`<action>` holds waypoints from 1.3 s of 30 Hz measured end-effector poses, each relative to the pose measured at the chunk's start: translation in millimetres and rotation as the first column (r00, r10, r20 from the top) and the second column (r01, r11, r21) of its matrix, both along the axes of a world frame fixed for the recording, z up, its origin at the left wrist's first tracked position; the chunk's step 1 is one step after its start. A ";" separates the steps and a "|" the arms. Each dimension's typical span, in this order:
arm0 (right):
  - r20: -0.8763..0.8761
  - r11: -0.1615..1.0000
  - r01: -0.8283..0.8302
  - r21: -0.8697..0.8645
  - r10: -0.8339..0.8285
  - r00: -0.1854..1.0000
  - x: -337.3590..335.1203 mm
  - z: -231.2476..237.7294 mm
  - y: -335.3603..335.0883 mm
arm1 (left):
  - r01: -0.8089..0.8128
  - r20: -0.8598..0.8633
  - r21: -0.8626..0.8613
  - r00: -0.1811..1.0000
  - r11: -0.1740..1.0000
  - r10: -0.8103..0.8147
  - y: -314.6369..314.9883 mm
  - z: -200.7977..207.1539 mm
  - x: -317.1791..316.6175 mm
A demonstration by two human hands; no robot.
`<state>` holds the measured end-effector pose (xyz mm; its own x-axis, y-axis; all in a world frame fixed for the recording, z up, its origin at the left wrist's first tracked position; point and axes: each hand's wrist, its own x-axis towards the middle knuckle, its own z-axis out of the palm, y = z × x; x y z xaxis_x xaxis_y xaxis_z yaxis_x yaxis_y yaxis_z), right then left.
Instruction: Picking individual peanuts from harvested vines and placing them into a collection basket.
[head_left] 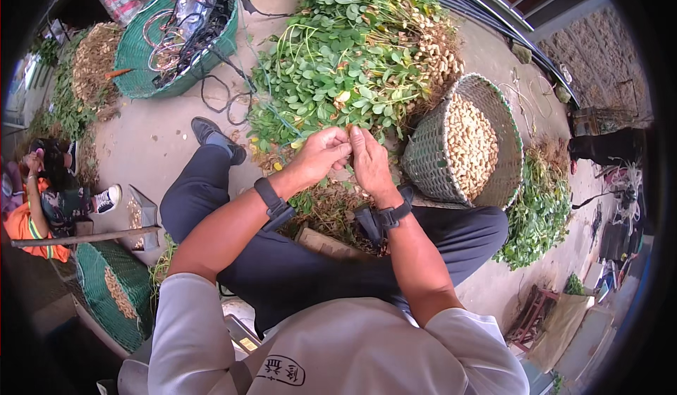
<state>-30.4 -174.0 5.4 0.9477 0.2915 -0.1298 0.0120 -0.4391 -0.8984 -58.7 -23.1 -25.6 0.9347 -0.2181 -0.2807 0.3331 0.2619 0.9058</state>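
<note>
My left hand [321, 155] and my right hand [371, 162] meet in front of me, with thumbs and fingertips pinched together. A small brownish bit shows at the fingertips, mostly hidden, and I cannot make out what it is. Just beyond the hands lies a large heap of green peanut plants [338, 64], with unpicked peanuts [441, 53] clustered along its right side. To the right of my hands a woven basket [430, 145] leans toward me, holding many loose peanuts [471, 148]. Dry stems and roots [328, 212] lie on the ground below my wrists.
A green basket [134, 71] with cables and a plastic bag stands far left. Another green basket [99, 268] with some peanuts is at the lower left, near a person in an orange vest [25, 215]. More peanut plants [539, 215] lie right of my knee.
</note>
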 end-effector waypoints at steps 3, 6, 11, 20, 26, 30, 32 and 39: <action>-0.118 0.993 0.072 0.097 -0.060 0.991 -1.0 -10.6 1.0 | -0.027 0.048 -0.002 0.999 1.000 0.027 0.8 2.1 0.7; -0.056 0.978 0.182 0.101 -0.177 0.983 1.0 -26.2 1.3 | 0.033 0.060 0.094 0.997 0.995 -0.039 4.0 3.8 3.7; 0.185 0.979 0.132 -0.158 -0.102 0.977 1.2 -34.1 -9.7 | -0.012 0.020 0.138 1.000 0.990 0.009 17.4 0.3 12.8; 0.250 0.997 -0.071 0.012 0.066 0.966 -1.6 0.0 -4.7 | 0.064 -0.092 0.065 0.994 0.996 -0.058 19.6 5.6 16.1; -0.245 0.923 0.130 0.362 -0.040 0.969 -2.4 -4.6 -9.7 | -0.014 -0.211 -0.120 0.977 0.993 -0.012 16.1 5.7 15.6; 0.369 0.989 -0.111 -0.102 0.141 0.919 -6.1 -6.5 -11.5 | -0.027 -0.232 -0.186 0.973 0.982 -0.017 8.1 1.9 12.6; 0.354 0.934 -0.175 -0.313 0.285 0.891 -7.7 -7.8 -10.7 | 0.023 -0.256 -0.141 0.965 0.990 -0.058 4.5 2.8 12.4; 0.322 0.961 -0.238 -0.138 0.271 0.907 0.6 -3.6 -40.3 | 0.118 -0.348 -0.118 0.925 0.986 -0.152 0.0 16.4 9.4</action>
